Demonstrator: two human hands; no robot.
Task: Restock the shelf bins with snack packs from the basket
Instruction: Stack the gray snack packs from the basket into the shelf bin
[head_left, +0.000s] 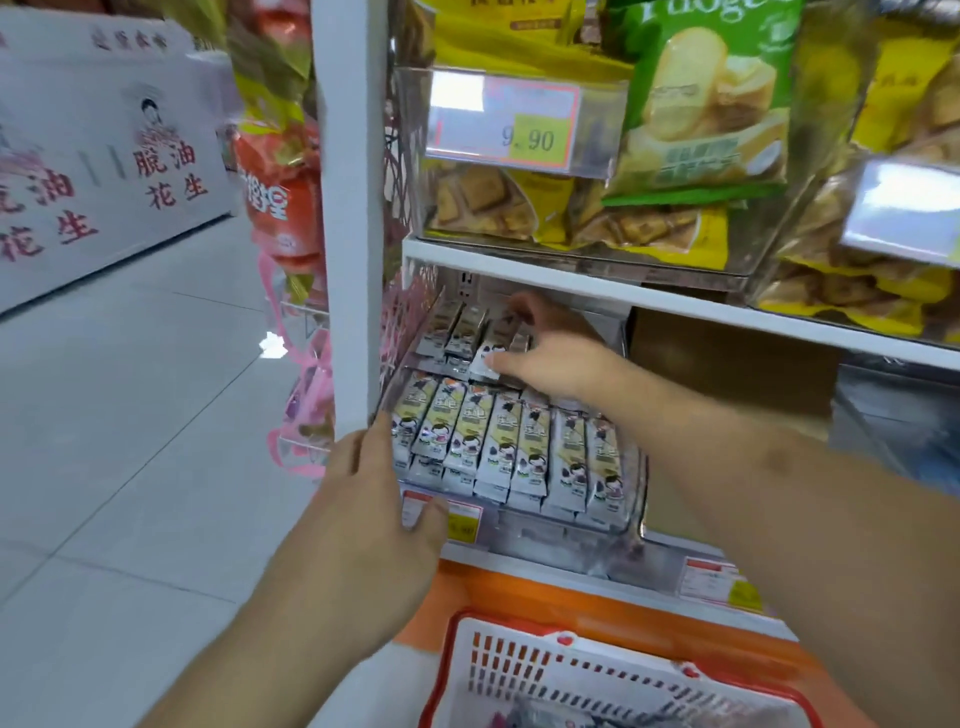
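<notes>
A clear plastic shelf bin (631, 499) on the lower shelf holds rows of narrow grey-and-yellow snack packs (498, 441). My right hand (550, 348) reaches deep into the bin and pinches one snack pack (485, 361) at the back row. My left hand (374, 499) rests against the bin's front left corner, thumb on the price label, fingers fairly straight. A white basket with a red rim (467, 670) stands below at the bottom edge; its contents are mostly out of view.
A white shelf post (348, 208) stands left of the bin. Above, another clear bin (571, 156) holds yellow and green biscuit bags with a 9.90 tag. Orange snack bags (280, 197) hang on the shelf end. White cartons (104, 156) line the tiled aisle at left.
</notes>
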